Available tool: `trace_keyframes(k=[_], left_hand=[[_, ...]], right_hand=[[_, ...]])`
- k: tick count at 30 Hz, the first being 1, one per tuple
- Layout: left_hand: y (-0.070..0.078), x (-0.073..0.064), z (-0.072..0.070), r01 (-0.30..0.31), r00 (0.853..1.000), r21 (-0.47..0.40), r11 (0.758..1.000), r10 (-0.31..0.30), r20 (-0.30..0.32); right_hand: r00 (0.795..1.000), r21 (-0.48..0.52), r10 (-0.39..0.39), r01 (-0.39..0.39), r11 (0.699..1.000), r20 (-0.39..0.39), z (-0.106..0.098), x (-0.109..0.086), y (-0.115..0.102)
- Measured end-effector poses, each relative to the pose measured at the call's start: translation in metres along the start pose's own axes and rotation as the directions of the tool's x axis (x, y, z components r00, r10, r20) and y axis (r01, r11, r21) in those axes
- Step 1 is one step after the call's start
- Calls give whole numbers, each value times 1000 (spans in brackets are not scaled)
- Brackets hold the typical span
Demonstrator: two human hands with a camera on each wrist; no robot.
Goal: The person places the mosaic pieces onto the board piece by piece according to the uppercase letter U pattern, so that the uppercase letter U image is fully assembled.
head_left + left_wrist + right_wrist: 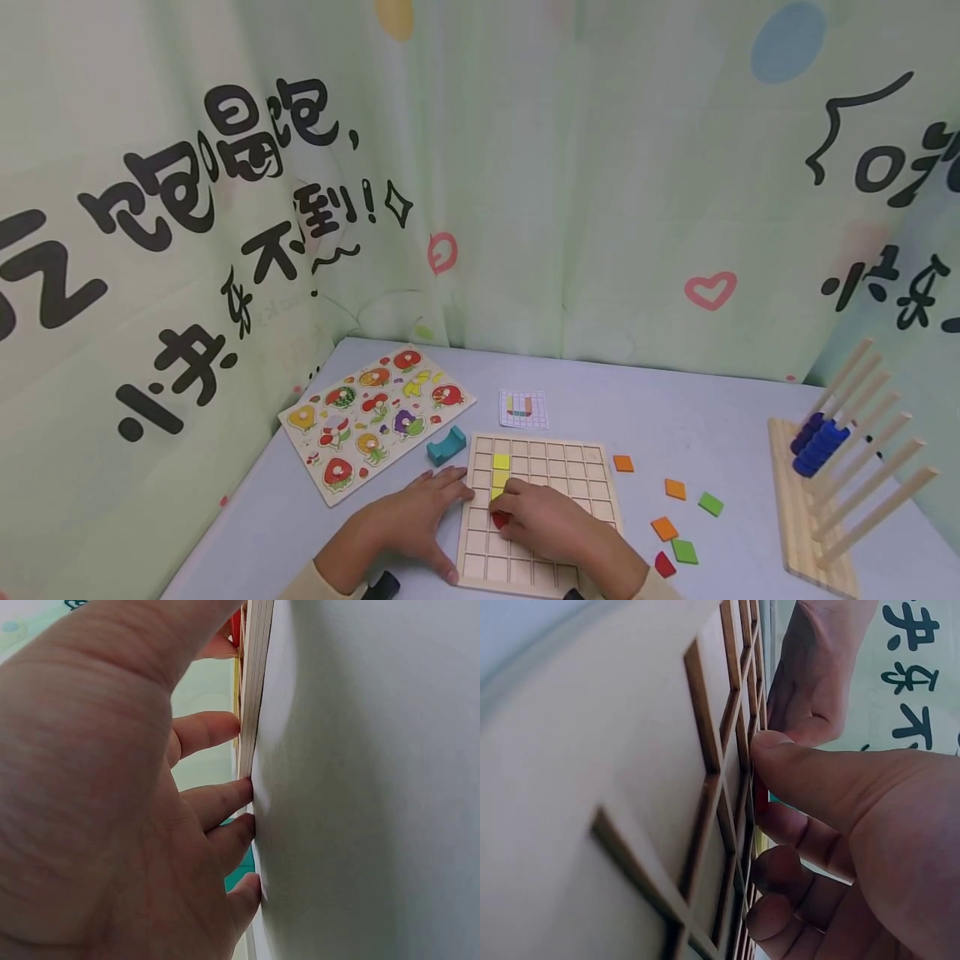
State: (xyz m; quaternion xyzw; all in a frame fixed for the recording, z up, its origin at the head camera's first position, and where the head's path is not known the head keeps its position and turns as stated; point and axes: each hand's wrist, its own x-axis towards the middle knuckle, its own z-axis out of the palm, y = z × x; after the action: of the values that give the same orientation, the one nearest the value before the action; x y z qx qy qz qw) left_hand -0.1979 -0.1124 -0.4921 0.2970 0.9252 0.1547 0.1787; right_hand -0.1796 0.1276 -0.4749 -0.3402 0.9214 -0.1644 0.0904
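Observation:
My right hand (543, 521) pinches a red piece (500, 519) between thumb and fingers, low over the wooden grid board (585, 454). In the right wrist view a sliver of the red piece (761, 796) shows by the thumb; its full shape is hidden. Just above it, several yellow square tiles (501, 462) lie in a column of the grid. My left hand (408, 512) is spread at the board's left side, fingertips and thumb against its edge (256, 690). A small card (523, 409) with a coloured U-shaped pattern lies behind the board.
Orange tiles (663, 528), green tiles (685, 552) and a red rounded piece (665, 565) lie right of the board. A teal block (447, 447) and a fruit puzzle board (360, 454) are at left. At far right stands a wooden peg rack (795, 500) with blue rings (821, 450).

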Motion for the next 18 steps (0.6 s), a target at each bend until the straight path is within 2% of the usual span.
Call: trace_keyframes(k=[9,18], left_hand=[[0,1,1,13,1000,-8,1000,-13,10],[-1,0,1,-3,1000,-2,1000,3,-2]], right_hand=[[1000,-5,1,-1,1000,-8,1,2,-1],[1000,22,16,-16,1000,-12,2,0,1]])
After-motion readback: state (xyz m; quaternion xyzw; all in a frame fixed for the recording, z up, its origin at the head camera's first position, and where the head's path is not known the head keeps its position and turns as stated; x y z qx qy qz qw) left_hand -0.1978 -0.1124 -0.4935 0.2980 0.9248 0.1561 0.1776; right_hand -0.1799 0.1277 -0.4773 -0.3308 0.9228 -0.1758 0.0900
